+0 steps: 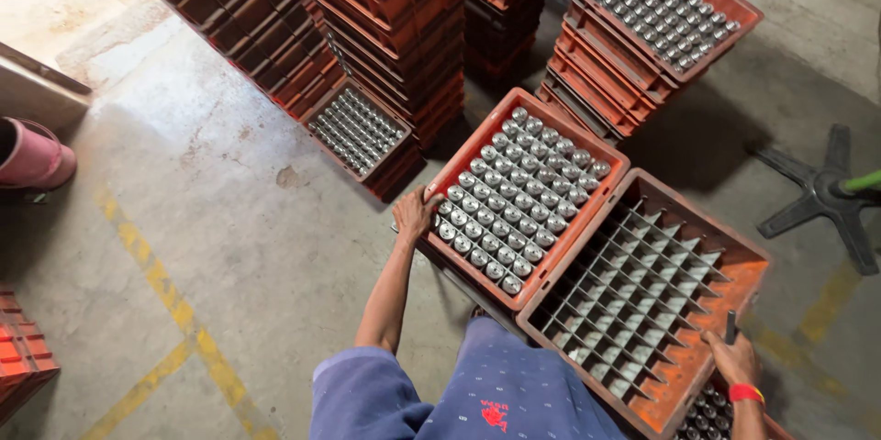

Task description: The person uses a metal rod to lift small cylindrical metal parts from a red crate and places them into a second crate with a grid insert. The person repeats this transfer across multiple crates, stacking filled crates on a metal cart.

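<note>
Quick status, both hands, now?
Left hand: gripping the rim of the full crate.
Right hand: on the empty divider crate rim, closed.

Beside the empty crate point(642, 302), a lower crate point(711, 417) of metal parts runs off the bottom edge, mostly hidden. The right hand point(734, 362) grips a dark object point(731, 326) too small to identify. Crate stacks point(385, 18) beyond are cropped at top.
</note>
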Available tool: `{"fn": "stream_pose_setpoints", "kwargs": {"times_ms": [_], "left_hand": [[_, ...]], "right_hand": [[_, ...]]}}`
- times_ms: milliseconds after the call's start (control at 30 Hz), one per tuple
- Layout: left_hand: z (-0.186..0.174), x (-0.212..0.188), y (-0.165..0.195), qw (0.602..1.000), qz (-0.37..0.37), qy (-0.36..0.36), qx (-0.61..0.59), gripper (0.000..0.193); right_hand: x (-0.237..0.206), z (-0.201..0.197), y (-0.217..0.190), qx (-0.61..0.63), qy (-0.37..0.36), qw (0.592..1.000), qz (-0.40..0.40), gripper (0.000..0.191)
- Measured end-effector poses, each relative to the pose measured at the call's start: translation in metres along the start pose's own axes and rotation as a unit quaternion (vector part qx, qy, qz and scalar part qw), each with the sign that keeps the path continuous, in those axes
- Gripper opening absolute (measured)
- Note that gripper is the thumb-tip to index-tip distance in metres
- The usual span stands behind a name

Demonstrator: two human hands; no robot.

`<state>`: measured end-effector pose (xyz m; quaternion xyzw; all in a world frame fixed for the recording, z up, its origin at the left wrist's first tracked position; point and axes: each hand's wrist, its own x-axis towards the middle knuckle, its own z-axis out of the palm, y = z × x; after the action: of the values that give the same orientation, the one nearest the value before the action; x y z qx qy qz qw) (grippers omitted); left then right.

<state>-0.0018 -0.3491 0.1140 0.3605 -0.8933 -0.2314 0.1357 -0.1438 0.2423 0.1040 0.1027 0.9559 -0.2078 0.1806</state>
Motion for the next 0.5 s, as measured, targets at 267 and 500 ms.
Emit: {"fn": "stream_pose_setpoints", "kwargs": {"times_ms": [267, 500], "left_hand": [[-0.0051, 0.0033, -0.0003, 0.999, -0.005, -0.033, 0.0, 0.053], [-0.0045, 0.0007, 0.001, 1.0, -0.014, 0.006, -0.009, 0.051]], "right_hand": [[-0.0018, 0.0022, 0.0039, -0.001, 0.012, 1.0, -0.011, 0.06], [-0.005, 0.0031, -0.0018, -0.014, 0.021, 1.0, 0.005, 0.057]]}}
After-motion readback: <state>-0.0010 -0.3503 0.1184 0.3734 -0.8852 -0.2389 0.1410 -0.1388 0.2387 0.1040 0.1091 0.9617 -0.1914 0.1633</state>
